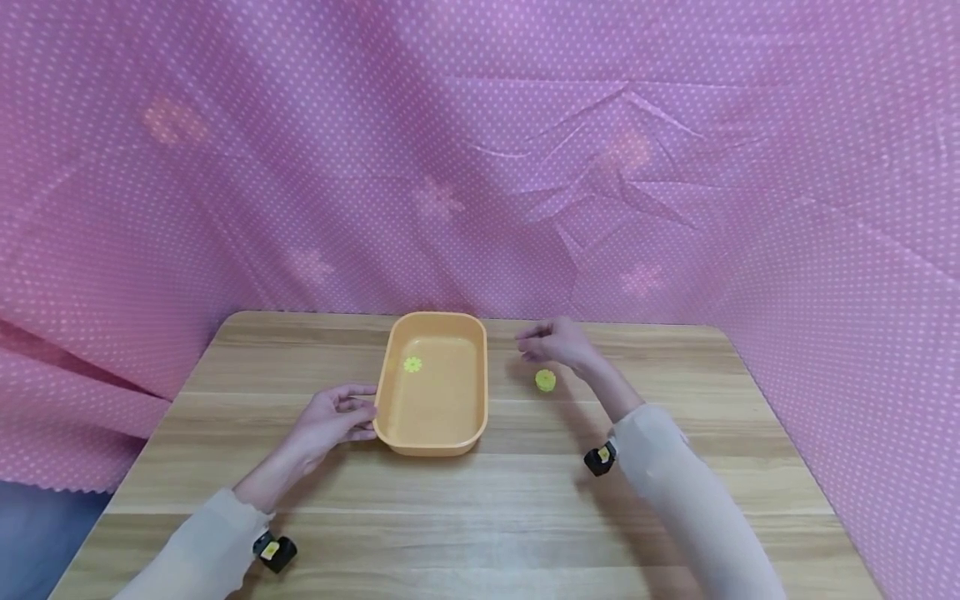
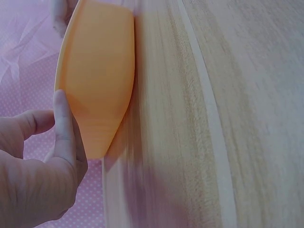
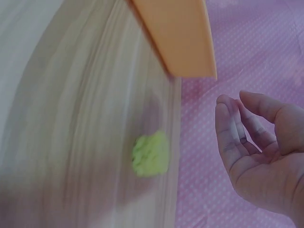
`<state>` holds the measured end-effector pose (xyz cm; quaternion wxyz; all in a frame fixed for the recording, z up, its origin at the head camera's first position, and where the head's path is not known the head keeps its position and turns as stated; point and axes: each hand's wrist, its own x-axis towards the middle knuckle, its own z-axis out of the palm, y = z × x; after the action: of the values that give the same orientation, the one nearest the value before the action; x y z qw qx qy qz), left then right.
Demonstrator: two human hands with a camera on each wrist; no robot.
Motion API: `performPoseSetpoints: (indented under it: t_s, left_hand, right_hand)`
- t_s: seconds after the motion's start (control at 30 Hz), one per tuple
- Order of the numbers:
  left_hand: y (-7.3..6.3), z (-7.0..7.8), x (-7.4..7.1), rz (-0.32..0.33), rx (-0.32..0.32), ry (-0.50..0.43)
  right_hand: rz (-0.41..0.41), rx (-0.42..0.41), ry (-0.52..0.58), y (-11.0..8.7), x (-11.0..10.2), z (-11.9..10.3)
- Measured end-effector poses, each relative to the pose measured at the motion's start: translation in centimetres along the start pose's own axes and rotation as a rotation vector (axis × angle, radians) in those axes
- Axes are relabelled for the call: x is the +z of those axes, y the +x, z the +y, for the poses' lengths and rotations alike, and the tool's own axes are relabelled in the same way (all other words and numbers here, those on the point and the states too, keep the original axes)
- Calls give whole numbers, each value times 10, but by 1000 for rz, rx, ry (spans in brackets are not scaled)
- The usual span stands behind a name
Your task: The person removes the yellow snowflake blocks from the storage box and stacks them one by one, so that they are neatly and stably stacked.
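Observation:
An orange plastic basin (image 1: 442,408) sits on the wooden table, with one small yellow flower-shaped piece (image 1: 412,365) lying on its floor. My left hand (image 1: 330,421) is at the basin's left side, its fingertips touching the outer wall at the rim (image 2: 58,71). To the right of the basin is a small stack of yellow flower-shaped pieces (image 1: 545,381), blurred in the right wrist view. My right hand (image 1: 558,343) hovers just beyond this stack, fingers loosely bent, with nothing between thumb and fingers.
The wood-grain table (image 1: 480,533) has rounded far corners. A pink dotted cloth (image 1: 480,167) hangs close behind it and along both sides. Each sleeved wrist carries a small black camera (image 1: 600,458).

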<state>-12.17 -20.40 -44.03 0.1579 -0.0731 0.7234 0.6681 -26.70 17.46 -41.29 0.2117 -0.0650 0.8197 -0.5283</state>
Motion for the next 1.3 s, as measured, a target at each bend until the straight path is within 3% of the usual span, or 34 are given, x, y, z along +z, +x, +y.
performPoseSetpoints:
  t_s: [0.27, 0.7, 1.17, 1.3]
  left_hand:
    - [-1, 0, 1, 7, -6, 3]
    - [-1, -4, 1, 16, 2, 15]
    - [-2, -8, 3, 20, 1, 15]
    - [-4, -9, 3, 17, 9, 10]
  right_hand:
    - [-11, -86, 31, 9, 25, -24]
    - [-96, -123, 47, 23, 64, -44]
    - [-101, -160, 11, 40, 104, -43]
    - [-103, -176, -50, 44, 113, -44]
